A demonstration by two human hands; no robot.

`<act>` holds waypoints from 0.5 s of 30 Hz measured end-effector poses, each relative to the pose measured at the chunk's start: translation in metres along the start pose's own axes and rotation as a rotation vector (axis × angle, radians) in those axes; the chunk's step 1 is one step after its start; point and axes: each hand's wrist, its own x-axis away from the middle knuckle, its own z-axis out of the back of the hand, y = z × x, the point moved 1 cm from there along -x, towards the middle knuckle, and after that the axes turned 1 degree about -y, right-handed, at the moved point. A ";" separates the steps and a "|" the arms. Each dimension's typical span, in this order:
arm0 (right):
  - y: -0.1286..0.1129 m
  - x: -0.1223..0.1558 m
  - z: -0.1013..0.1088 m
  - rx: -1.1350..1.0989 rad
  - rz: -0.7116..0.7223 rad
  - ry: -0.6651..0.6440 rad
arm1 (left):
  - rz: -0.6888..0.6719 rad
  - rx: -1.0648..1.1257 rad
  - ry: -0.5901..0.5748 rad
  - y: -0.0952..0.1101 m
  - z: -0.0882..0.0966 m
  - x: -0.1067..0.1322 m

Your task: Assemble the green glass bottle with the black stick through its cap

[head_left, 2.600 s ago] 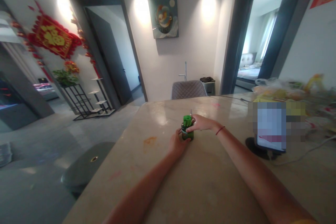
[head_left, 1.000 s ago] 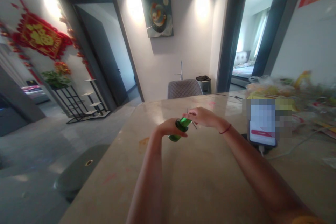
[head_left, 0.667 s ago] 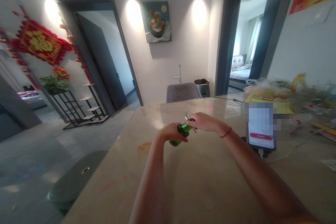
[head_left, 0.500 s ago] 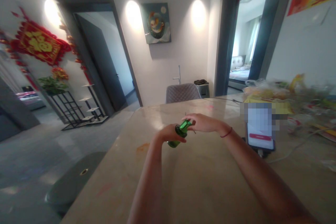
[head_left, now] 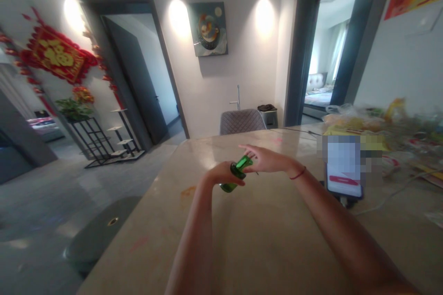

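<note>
A tilted green container is gripped by the left hand, its bright top by the right hand; the base is best kept steady.

green container was tipped from upright to a slant, left hand was shifted from low by its base to its middle, right hand's index finger was lifted off its top and straightened
</note>
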 end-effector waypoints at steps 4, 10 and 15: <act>-0.005 0.001 0.001 0.010 -0.007 -0.010 | 0.008 -0.024 0.017 0.001 0.001 0.000; -0.008 0.003 0.001 -0.005 -0.024 -0.010 | 0.003 -0.011 0.001 0.001 0.000 0.001; -0.002 0.000 0.003 0.139 -0.134 0.000 | 0.018 0.003 -0.009 0.000 0.002 0.001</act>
